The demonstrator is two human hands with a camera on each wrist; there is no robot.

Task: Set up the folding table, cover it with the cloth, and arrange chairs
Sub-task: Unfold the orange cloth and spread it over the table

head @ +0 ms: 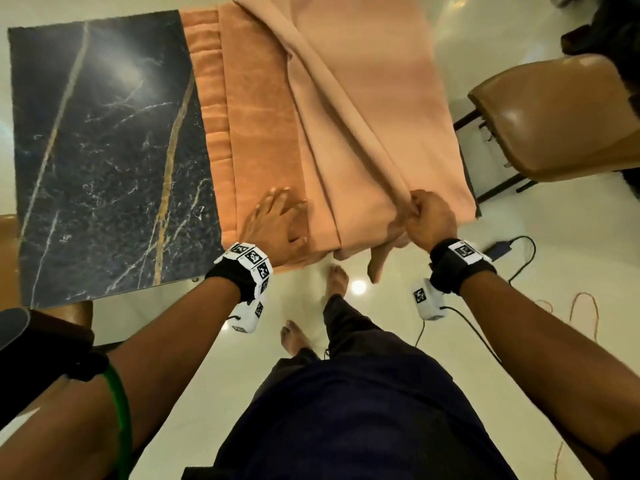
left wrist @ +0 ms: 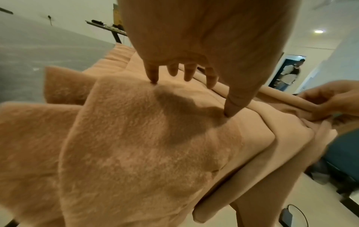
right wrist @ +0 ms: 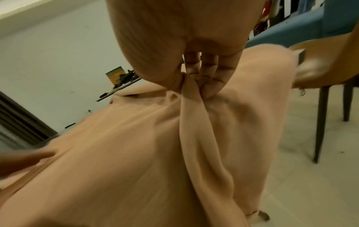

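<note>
A folding table [head: 104, 161] with a dark marble-pattern top stands unfolded in front of me. A peach cloth [head: 346, 116] lies in folded layers over its right half, with the left half bare. My left hand [head: 277, 223] rests flat on the cloth near the front edge, its spread fingertips [left wrist: 153, 76] pressing the fuzzy layer [left wrist: 155, 145]. At the table's front right, my right hand [head: 429, 216] grips a bunched fold of the cloth [right wrist: 192, 107] between thumb and fingers. One corner of the cloth hangs below the table edge. A tan chair [head: 554, 116] stands to the right.
Another tan chair [head: 8, 237] shows at the left edge. A black adapter with its cable [head: 498, 247] and thin orange wires [head: 585, 306] lie on the glossy floor at right. My bare feet [head: 337, 275] stand by the table's front edge. A person [left wrist: 291, 72] stands in a far doorway.
</note>
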